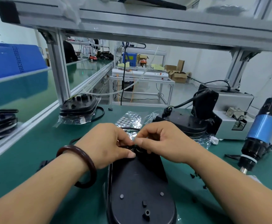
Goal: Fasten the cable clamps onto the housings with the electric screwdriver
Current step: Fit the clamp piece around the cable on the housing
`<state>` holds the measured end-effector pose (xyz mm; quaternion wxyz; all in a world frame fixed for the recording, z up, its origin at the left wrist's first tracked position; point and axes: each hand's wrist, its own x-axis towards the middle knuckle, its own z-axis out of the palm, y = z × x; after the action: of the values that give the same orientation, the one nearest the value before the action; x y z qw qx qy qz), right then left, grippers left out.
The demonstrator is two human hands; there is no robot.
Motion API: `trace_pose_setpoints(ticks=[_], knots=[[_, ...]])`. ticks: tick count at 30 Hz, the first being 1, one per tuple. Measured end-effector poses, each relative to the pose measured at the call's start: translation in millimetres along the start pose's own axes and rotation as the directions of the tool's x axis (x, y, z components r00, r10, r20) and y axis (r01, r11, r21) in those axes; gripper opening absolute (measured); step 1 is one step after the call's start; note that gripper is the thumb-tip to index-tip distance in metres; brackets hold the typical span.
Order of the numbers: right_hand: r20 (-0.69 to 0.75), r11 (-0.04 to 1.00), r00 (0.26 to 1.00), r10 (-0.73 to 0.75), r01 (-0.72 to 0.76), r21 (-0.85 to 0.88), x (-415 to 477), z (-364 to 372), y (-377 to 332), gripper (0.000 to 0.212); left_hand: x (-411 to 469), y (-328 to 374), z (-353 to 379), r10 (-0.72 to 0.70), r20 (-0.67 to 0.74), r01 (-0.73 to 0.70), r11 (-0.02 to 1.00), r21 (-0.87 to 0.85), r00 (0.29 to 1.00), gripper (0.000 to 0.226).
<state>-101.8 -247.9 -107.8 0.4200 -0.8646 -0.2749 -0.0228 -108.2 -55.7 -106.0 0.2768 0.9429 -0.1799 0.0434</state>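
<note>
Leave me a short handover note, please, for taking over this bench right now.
The left hand and the right hand both pinch the small black cable clamp at the far end of the black oval plastic housing. The blue-and-black electric screwdriver sits upright at the right, unheld; loose black screws lie just right of the housing. Done: clamp being positioned. Left: fasten it with the screwdriver.

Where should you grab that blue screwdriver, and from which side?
Probably around the blue barrel of the screwdriver, coming from its left with the right hand. It stands tilted, tip down near the mat, cord at the top, so the round middle is the bare part a hand can wrap.
</note>
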Motion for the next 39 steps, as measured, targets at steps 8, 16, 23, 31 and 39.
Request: trace_pose_setpoints(ticks=[8,16,23,31,39], knots=[[0.043,0.974,0.975,0.216,-0.212,-0.085,11,14,-5,0.024,-1,0,-5,0.009,0.074,-0.006,0.999,-0.036,0.997,0.017],[0.154,0.96,0.948,0.278,-0.282,-0.001,17,7,-13,0.02,-5,5,-6,0.001,0.036,0.0,1.0,-0.026,0.999,0.019],[0.15,0.954,0.943,0.298,-0.301,-0.001,20,6,-14,0.029,-4,-1,-7,-0.007,0.085,0.013,0.997,-0.072,0.996,0.031],[0.165,0.942,0.939,0.303,-0.321,0.096,18,4,-8,0.027,-1,-13,-13,0.024,0.157,-0.01,0.996,-0.089,0.987,0.023],[0.16,0.948,0.946,0.282,-0.301,0.104,17,2,-2,0.034,6,-19,-10,0.066,0.152,-0.043,0.988,-0.151,0.986,0.017]])
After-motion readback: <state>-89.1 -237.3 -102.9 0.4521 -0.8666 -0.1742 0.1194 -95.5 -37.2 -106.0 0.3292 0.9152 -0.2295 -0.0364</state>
